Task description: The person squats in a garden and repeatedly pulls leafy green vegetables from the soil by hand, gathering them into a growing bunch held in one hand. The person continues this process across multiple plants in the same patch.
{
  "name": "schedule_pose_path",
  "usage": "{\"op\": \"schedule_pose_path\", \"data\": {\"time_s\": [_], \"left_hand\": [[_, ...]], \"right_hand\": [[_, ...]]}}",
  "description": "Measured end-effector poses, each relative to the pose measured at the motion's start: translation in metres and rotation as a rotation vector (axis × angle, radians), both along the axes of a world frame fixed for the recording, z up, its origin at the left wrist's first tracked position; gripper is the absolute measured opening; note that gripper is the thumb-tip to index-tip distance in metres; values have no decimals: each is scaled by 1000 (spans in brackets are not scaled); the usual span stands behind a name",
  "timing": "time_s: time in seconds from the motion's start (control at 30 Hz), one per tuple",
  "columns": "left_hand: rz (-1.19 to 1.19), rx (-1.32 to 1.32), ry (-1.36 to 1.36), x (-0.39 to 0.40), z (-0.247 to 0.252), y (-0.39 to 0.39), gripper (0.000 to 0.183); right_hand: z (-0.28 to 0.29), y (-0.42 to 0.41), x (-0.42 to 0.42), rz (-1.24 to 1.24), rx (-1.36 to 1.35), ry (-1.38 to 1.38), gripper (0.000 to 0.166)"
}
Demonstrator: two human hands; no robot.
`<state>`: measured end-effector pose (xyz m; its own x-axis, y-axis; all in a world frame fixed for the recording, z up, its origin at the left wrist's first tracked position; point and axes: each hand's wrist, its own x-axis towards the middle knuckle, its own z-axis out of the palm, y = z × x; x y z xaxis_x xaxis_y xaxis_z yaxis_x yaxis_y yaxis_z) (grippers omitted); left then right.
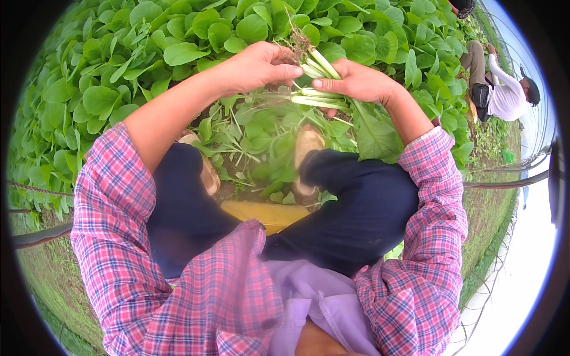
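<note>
My right hand [358, 82] grips a bunch of leafy green vegetables by their pale stalks [323, 95], its thumb across them. A broad green leaf [376, 133] hangs below that hand. Soil-covered roots [300, 40] stick up at the top of the bunch. Close against the roots and stalk ends is my left hand [269, 66], its thumb pointing right and its fingers partly curled. Whether it grips any of them is not plain. Loose leaves and stems [254, 133] lie on the soil beneath both hands, some of them blurred.
Dense leafy plants [133, 58] grow ahead and to the left. Between my shoes [307, 155] and body is a yellow object [267, 213]. Another person [503, 89] sits at the far right; part of someone else shows at the top right. Curved poles [507, 180] stand to the right.
</note>
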<state>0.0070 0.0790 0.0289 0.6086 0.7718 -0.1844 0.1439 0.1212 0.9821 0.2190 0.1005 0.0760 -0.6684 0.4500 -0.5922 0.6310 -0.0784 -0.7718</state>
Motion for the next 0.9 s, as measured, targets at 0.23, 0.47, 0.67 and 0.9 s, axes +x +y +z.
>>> {"op": "schedule_pose_path", "data": {"time_s": [0.23,0.47,0.67,0.9], "left_hand": [[76,263,203,-8,-6,10,19],[-62,29,-124,-11,-2,-1,56],[-148,-386,-319,-3,1,-8,56],[-163,-286,19,3,-4,-8,28]], "right_hand": [[2,6,4,-19,-68,-20,39],[0,11,10,-149,-101,99,38],[0,13,6,-312,-87,114,39],[-3,16,9,-340,-128,125,39]]}}
